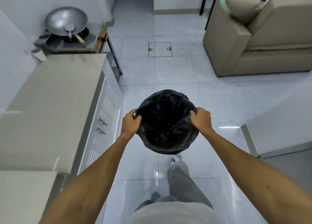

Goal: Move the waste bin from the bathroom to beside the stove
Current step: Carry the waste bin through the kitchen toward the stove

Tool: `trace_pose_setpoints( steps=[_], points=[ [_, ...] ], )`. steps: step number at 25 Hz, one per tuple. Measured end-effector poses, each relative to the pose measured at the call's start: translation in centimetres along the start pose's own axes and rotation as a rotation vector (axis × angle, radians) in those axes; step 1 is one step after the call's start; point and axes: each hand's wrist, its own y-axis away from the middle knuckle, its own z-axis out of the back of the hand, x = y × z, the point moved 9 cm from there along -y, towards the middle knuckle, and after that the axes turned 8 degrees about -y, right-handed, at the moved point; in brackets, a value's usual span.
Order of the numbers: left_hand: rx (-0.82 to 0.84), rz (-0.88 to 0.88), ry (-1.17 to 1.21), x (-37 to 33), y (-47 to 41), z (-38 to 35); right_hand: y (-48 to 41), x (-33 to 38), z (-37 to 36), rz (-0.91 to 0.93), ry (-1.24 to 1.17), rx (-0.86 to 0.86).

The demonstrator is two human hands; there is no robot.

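While held above the tiled floor (pixel 177 68), waste bin (pixel 167 122) with black liner at centre; left hand (pixel 130 122) grip clamped on rim at 9 o'clock, right hand (pixel 201 119) at 3. Stove (pixel 70 41) with wok (pixel 65 21) far at 11 o'clock, beyond tabletop (pixel 50 95).

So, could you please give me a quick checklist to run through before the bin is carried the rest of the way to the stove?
1. Left hand grips the rim of the waste bin: ok.
2. Right hand grips the opposite rim: ok.
3. Black liner folded over the rim, pinned under the fingers: ok.
4. Tiled floor ahead, between counter and sofa, free of obstacles: ok.
5. Stove with wok in sight, ahead left: ok.
6. Floor space beside the stove free: cannot tell, partly hidden by the counter.
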Motion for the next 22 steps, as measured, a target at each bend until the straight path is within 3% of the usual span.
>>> trace_pose_setpoints(
  steps=[7,13,22],
  points=[
    [-0.023,0.06,-0.002,-5.0,-18.2,-1.5,-19.0,6.7,-2.6,-0.041,-0.01,0.025],
    [-0.066,0.058,-0.022,-10.3,-31.4,-0.8,-32.6,14.7,-3.3,0.029,0.009,0.025],
    [-0.064,0.069,-0.04,-15.1,-57.6,1.6,-54.6,26.1,-9.6,0.025,0.027,0.02]
  ],
)
